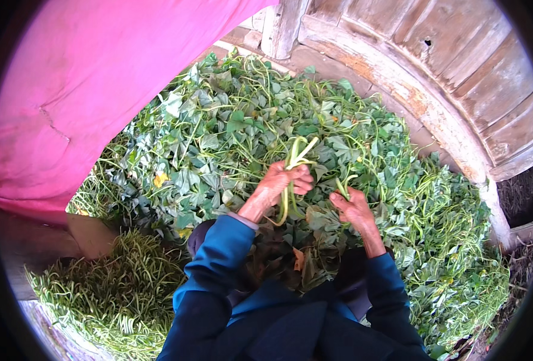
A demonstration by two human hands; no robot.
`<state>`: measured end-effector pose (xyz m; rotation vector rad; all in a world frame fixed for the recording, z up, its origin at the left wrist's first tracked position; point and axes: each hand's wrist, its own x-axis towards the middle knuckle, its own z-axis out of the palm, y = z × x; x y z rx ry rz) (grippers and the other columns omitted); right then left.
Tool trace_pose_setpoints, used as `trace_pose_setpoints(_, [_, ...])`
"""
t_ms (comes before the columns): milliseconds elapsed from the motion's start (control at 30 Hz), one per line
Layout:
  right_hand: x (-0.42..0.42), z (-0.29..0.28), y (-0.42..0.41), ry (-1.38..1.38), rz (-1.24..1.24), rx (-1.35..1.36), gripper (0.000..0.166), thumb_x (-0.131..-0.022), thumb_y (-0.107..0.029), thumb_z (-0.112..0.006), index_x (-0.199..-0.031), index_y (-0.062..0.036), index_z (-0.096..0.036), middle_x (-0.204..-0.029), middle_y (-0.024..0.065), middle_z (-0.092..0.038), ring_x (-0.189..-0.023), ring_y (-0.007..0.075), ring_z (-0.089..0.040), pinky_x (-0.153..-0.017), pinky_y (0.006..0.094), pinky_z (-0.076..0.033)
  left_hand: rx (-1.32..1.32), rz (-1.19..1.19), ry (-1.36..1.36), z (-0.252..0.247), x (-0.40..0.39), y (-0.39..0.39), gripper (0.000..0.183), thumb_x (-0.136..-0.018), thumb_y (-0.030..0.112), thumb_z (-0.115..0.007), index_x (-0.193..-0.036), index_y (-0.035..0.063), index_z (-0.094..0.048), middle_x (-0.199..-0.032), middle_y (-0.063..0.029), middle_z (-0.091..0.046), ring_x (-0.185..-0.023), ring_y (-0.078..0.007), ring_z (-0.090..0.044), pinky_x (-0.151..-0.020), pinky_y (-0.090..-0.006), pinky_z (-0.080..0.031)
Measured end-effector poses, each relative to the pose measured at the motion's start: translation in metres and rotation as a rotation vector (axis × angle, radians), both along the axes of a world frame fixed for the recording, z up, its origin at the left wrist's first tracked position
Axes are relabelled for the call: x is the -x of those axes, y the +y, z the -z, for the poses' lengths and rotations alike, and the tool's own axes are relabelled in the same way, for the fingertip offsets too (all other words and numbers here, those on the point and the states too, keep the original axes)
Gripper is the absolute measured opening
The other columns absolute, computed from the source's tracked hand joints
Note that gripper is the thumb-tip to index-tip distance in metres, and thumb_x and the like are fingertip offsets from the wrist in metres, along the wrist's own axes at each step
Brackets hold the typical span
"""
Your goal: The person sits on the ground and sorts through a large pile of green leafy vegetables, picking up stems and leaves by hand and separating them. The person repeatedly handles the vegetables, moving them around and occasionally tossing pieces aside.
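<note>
My left hand [289,178] is closed around a small bundle of pale green leaf stalks [299,158], whose cut or broken ends stick up above the fist while the rest hangs below. To its right, my right hand [353,205] pinches a short piece of green stalk [344,187] between thumb and fingers. The two hands are apart, above a broad heap of leafy green vines [248,131] that spreads all around them. Darker, wilted leaves [309,266] lie between my knees, with an orange leaf [298,259] among them.
A pink cloth [81,90] hangs across the upper left. At the lower left lies a pile of leafless green stalks [122,280]. Weathered wooden panelling [478,67] and a wooden post [281,31] stand behind the heap. Dark dry material [519,194] shows at the far right.
</note>
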<state>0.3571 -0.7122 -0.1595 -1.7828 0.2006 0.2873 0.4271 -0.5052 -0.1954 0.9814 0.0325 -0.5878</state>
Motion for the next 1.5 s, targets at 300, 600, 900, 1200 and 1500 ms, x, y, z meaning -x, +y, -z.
trace_pose_setpoints(300, [-0.024,0.011,0.056,-0.004,0.225,-0.52,0.026,-0.088,-0.027,-0.055,-0.09,-0.0004,-0.054,-0.068,0.0037,-0.052,-0.05,0.0093,-0.047,-0.038,0.0197,-0.03,0.057,0.031,-0.025,0.016,0.015,-0.029,0.026,-0.085,0.03,-0.058,-0.085,0.004,-0.057,-0.075,-0.0011,-0.057,-0.066,-0.0109,-0.052,-0.063,-0.0261,-0.046])
trace_pose_setpoints(600, [-0.036,0.022,0.055,-0.401,0.213,0.1,0.038,-0.09,-0.032,-0.049,-0.097,0.0054,-0.052,-0.09,0.0089,-0.051,-0.071,0.017,-0.055,-0.056,0.0275,-0.048,0.045,0.077,-0.027,0.016,0.018,-0.03,0.026,-0.085,0.027,-0.058,-0.099,0.0056,-0.058,-0.081,0.0015,-0.057,-0.072,-0.0078,-0.05,-0.057,-0.0259,-0.045])
trace_pose_setpoints(900, [-0.042,0.029,0.048,-0.509,0.075,0.217,0.038,-0.089,-0.033,-0.047,-0.102,0.0024,-0.055,-0.09,0.0115,-0.049,-0.091,0.0254,-0.046,-0.081,0.0345,-0.036,0.153,0.147,-0.027,0.026,0.024,-0.025,0.018,-0.081,0.021,-0.065,-0.091,0.0063,-0.061,-0.084,0.0017,-0.059,-0.08,-0.0077,-0.052,-0.071,-0.0252,-0.043])
trace_pose_setpoints(1200, [-0.055,-0.009,0.042,-0.022,-0.306,0.204,0.059,-0.085,-0.052,-0.044,-0.104,0.003,-0.053,-0.08,0.0077,-0.054,-0.056,0.0149,-0.056,-0.039,0.0253,-0.046,0.295,0.274,0.006,0.01,0.024,-0.014,0.018,-0.078,0.007,-0.065,-0.096,0.0048,-0.062,-0.087,-0.0015,-0.062,-0.083,-0.0105,-0.056,-0.078,-0.025,-0.043])
trace_pose_setpoints(1500, [-0.041,0.021,0.027,-0.167,-0.248,-0.149,0.055,-0.084,-0.046,-0.054,-0.109,0.0025,-0.055,-0.091,0.0058,-0.058,-0.085,0.0144,-0.052,-0.077,0.0286,-0.041,0.404,0.007,-0.007,0.003,-0.001,0.008,0.024,-0.083,0.014,-0.058,-0.103,0.0011,-0.054,-0.093,-0.0126,-0.061,-0.087,-0.0231,-0.06,-0.071,-0.0326,-0.051])
